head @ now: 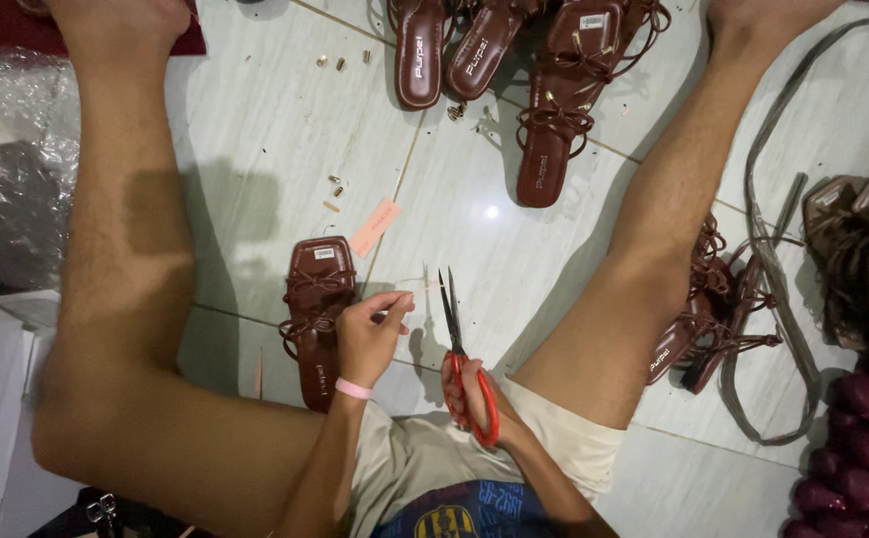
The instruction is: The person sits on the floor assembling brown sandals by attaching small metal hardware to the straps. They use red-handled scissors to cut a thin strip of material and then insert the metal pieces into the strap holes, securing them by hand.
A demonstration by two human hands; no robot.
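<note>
A pale tiled floor (285, 130), the person sitting on it with legs spread. Between the knees the left hand (370, 334) pinches a thin thread (424, 288) at its fingertips, holding it out level. The right hand (474, 394) grips red-handled scissors (454, 329), blades slightly parted and pointing up beside the thread. This looks like trimming; the blades need to close around the thread. A brown sandal (317, 309) lies just left of the hand, a pink tag (374, 227) beyond, more sandals (514, 70) farther off.
</note>
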